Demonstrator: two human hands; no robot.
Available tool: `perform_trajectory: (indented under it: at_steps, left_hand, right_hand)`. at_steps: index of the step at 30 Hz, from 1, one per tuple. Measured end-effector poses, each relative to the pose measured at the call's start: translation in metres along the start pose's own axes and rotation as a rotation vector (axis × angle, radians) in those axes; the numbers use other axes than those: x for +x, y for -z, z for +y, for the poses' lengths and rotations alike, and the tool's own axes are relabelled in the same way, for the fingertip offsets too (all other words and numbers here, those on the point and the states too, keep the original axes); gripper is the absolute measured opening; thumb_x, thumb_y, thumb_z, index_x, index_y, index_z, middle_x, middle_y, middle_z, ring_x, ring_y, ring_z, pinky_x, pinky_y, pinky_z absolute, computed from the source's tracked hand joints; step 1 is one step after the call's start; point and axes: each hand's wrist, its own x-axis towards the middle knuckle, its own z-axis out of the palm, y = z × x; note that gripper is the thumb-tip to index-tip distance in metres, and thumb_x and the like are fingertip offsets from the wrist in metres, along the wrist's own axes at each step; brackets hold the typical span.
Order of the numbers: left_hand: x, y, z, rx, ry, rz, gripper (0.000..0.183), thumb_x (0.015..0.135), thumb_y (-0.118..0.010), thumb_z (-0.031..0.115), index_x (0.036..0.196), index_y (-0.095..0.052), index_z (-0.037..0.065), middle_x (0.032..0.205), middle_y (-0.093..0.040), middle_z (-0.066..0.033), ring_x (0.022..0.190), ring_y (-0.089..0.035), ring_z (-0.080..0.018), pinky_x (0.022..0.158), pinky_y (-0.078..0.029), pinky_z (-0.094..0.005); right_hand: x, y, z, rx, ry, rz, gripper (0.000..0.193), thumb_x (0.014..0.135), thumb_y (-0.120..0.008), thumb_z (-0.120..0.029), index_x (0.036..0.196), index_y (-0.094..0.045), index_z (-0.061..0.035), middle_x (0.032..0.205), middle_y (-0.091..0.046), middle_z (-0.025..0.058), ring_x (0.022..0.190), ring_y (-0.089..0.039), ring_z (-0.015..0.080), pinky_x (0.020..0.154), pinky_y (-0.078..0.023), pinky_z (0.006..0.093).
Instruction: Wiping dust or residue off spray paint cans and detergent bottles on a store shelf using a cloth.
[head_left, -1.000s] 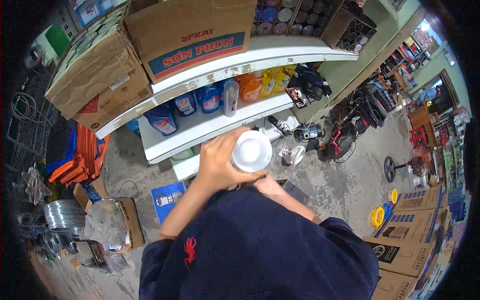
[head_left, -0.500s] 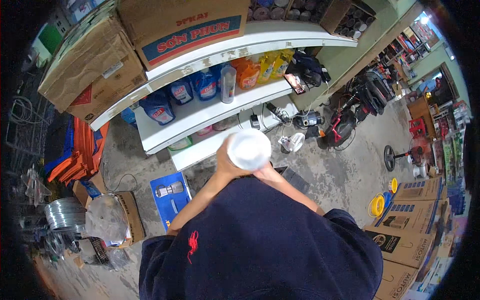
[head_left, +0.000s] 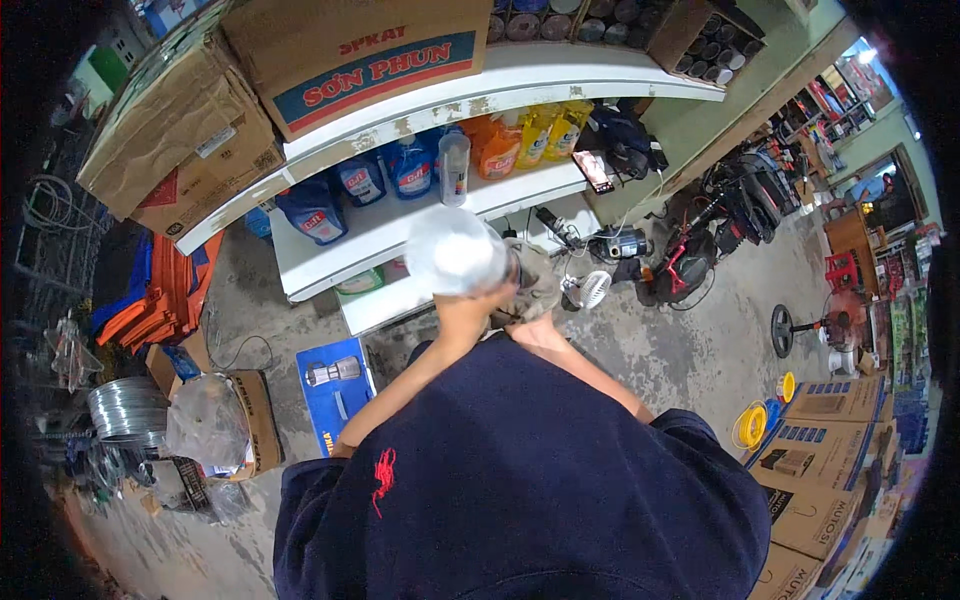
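Observation:
In front of my chest, my left hand (head_left: 465, 315) is closed around a whitish, see-through round container (head_left: 455, 255), seen from its end and smeared by motion. Right beside it bulges a crumpled grey-brown cloth (head_left: 538, 280). My right hand (head_left: 530, 335) is at the lower edge of this cloth and appears closed on it, its fingers mostly hidden. Another clear cylinder (head_left: 454, 170) stands upright on the white shelf (head_left: 390, 230) ahead, in front of blue bottles (head_left: 410, 170).
Orange (head_left: 498, 148) and yellow pouches (head_left: 552, 130) line the shelf, with a phone (head_left: 593, 171) at its right end. Cardboard boxes (head_left: 375, 60) sit above. A blue box (head_left: 335, 390) lies on the floor at left. A small white fan (head_left: 590, 290) and stacked cartons (head_left: 810, 450) are at right.
My left hand has moved the container leftward and away from me, tilting it. The grey-brown cloth has come into sight beside it, over my right hand.

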Motion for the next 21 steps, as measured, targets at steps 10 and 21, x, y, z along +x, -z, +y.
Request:
perform_trajectory:
  at_steps: [10, 21]
  left_hand:
    - [0.006, 0.006, 0.023, -0.106, -0.123, -0.024, 0.063, 0.051, -0.075, 0.013, 0.101, -0.039, -0.002, 0.093, -0.050, -0.0093, 0.085, -0.049, -0.0174, 0.074, -0.040, -0.0273]
    - [0.030, 0.030, 0.060, -0.606, -0.021, 0.011, 0.067, 0.058, -0.068, 0.032, 0.107, -0.036, -0.002, 0.098, -0.048, -0.0112, 0.089, -0.049, -0.0190, 0.078, -0.039, -0.0310]
  right_hand:
    - [-0.001, -0.030, 0.005, -0.280, 0.032, 0.083, 0.035, 0.082, -0.040, -0.026, 0.111, -0.037, -0.0066, 0.105, -0.044, 0.0051, 0.096, -0.043, 0.0147, 0.081, -0.036, 0.0296]
    - [-0.001, -0.040, 0.009, -1.471, 0.673, -0.349, 0.044, 0.073, -0.053, -0.018, 0.111, -0.038, 0.0004, 0.104, -0.047, 0.0126, 0.094, -0.044, 0.0186, 0.082, -0.034, 0.0289]
